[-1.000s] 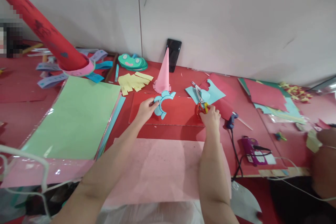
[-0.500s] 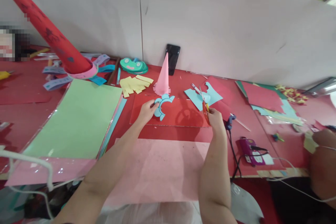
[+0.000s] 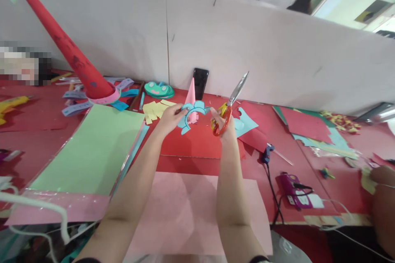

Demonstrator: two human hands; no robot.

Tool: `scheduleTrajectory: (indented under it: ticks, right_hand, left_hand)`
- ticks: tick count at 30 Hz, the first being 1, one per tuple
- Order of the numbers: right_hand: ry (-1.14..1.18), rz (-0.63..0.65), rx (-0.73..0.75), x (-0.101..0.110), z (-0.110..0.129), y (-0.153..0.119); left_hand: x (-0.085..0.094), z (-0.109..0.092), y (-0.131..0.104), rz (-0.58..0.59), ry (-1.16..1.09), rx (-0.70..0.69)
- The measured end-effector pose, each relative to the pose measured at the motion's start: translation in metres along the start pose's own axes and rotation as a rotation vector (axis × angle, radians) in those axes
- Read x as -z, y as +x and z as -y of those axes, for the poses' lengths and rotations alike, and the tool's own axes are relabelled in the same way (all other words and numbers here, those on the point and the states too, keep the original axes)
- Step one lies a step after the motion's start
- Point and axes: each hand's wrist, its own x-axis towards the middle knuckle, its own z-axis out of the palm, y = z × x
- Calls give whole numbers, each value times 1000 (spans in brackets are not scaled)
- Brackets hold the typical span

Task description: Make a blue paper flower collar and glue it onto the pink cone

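A light-blue paper cutout, curved like an arch with a scalloped outer edge, is pinched at its left side by my left hand. My right hand is closed round orange-and-yellow-handled scissors, whose blades point up and to the right. Its fingertips are at the cutout's right end; whether they grip the paper I cannot tell. Behind the cutout stands a pink paper cone, partly hidden. Below both hands lies a red sheet. Blue paper scraps lie just right of my right hand.
Green sheets lie left, near a tall red cone. Yellow strips, green frog-like cutouts and a black phone are at the back. A glue gun with cable and a purple box sit right. Another person's arm is far right.
My right hand has moved left with the scissors, up to the cutout's right end, and the blades now tilt up-right. My left hand has raised the cutout slightly. The view has tilted upward.
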Motion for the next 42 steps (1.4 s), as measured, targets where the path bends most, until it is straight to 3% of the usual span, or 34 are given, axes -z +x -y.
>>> scheduleTrajectory:
  ticks: [8, 12, 15, 26, 42]
  right_hand:
    - [52, 30, 0, 0, -3, 3]
    - [105, -79, 72, -8, -6, 1]
    - [177, -124, 109, -14, -5, -1]
    - [216, -201, 128, -14, -1, -5]
    - [230, -203, 124, -12, 4, -6]
  left_hand:
    - [-7, -10, 2, 98, -204, 35]
    - [-14, -12, 3, 26, -511, 181]
    - [-14, -14, 4, -12, -604, 240]
    - [2, -20, 1, 116, -367, 253]
    - [2, -16, 3, 0, -223, 191]
